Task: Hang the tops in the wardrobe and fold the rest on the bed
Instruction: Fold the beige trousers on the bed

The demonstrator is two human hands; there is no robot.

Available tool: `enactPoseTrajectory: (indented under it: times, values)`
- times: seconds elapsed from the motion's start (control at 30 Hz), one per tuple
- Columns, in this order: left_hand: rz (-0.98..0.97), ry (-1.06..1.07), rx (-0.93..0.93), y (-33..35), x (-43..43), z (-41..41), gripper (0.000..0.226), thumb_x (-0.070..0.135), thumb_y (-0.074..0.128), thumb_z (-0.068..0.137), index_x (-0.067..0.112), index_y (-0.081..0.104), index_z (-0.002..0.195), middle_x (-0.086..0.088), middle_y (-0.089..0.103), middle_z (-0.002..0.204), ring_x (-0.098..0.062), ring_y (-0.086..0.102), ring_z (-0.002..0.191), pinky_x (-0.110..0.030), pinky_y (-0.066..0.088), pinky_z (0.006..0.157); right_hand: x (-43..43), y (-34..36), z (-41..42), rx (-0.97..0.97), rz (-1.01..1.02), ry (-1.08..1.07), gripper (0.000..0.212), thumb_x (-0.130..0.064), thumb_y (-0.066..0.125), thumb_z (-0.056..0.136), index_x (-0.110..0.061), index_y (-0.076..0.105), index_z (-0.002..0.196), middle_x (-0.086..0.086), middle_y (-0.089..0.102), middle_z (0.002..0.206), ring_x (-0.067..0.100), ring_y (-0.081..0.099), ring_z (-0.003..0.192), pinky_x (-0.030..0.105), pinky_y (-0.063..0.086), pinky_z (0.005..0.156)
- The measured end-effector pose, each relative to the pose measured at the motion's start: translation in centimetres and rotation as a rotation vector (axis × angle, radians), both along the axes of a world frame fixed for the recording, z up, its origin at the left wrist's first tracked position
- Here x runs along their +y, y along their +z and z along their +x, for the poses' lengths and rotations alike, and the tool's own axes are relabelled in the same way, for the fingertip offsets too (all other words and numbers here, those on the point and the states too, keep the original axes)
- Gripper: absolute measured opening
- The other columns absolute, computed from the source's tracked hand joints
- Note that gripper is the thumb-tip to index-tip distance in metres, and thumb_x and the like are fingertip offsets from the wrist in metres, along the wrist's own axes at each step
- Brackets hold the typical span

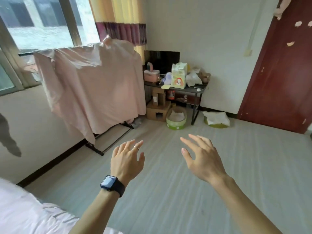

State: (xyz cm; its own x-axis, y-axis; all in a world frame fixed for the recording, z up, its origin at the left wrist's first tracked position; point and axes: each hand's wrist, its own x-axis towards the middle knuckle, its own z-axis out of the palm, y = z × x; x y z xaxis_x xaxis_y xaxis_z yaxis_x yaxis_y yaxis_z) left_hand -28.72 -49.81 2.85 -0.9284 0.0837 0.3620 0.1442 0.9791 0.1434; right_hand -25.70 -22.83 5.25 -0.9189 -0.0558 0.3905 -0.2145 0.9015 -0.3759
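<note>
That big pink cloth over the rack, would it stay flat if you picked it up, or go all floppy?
Probably floppy: the pink cloth sags and creases over the rack, following its shape. It looks thin, so likely light for its size. Its low hem may drag and catch on the rack's feet. Both the left hand and right hand are empty.

2 hands (127, 159), 1 watch (112, 185), 1 ring (136, 148), 2 pet beds (176, 119)

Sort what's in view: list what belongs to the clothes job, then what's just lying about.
Job: left hand and right hand, both empty; pink-covered rack; bed.
Lying about: cluttered side table, cardboard boxes, green round beds, curtain.
</note>
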Motion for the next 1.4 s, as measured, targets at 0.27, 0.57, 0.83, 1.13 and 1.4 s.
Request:
enactPoseTrajectory:
  times: [0.27,0.57,0.83,1.13,1.4]
  values:
    - [0.036,0.422,0.040,1.8,-6.3,-9.2,0.060,0.043,0.063,0.090,0.035,0.047,0.148,-0.003,0.044,0.155,-0.026,0.037,0.144,-0.051,0.031,0.115,-6.2,1.2,-20.2,-0.065,0.104,0.351,0.048,-0.051,0.042,0.101,-0.046,0.042,0.149,-0.008,0.030,0.163,0.014,0.015,0.151,0.039,0.025,0.119]
    - [0.058,0.912,0.056,1.7,-18.7,-7.9,0.052,0.050,0.047,0.095,0.038,0.048,0.146,-0.004,0.043,0.154,-0.024,0.034,0.145,-0.052,0.028,0.114,-23.6,1.9,-30.9,-0.044,0.174,0.776,0.051,-0.056,0.037,0.101,-0.050,0.033,0.152,-0.009,0.013,0.168,0.016,-0.003,0.154,0.042,0.006,0.125]
    - [0.103,1.243,0.066,1.2,-32.7,-10.5,0.050,0.047,0.046,0.097,0.038,0.046,0.147,-0.002,0.040,0.156,-0.023,0.029,0.146,-0.052,0.025,0.117,-44.0,1.7,-38.5,-0.017,0.234,1.097,0.053,-0.059,0.034,0.101,-0.051,0.028,0.154,-0.008,0.010,0.169,0.017,-0.005,0.155,0.043,0.006,0.126]
    - [0.058,1.550,-0.033,0.2,-45.2,-9.8,0.053,0.051,0.044,0.096,0.042,0.041,0.149,0.003,0.038,0.157,-0.017,0.026,0.148,-0.048,0.024,0.116,-66.5,0.9,-40.4,0.011,0.241,1.436,0.055,-0.060,0.033,0.100,-0.050,0.027,0.154,-0.007,0.011,0.169,0.019,-0.004,0.155,0.042,0.006,0.125]
    - [0.106,1.936,-0.051,-1.5,-56.2,-7.5,0.052,0.047,0.050,0.096,0.038,0.048,0.147,-0.001,0.042,0.155,-0.021,0.030,0.146,-0.051,0.027,0.115,-87.2,-1.1,-38.3,0.042,0.275,1.824,0.057,-0.062,0.030,0.100,-0.048,0.026,0.155,-0.007,0.011,0.169,0.018,-0.004,0.155,0.044,0.008,0.125]
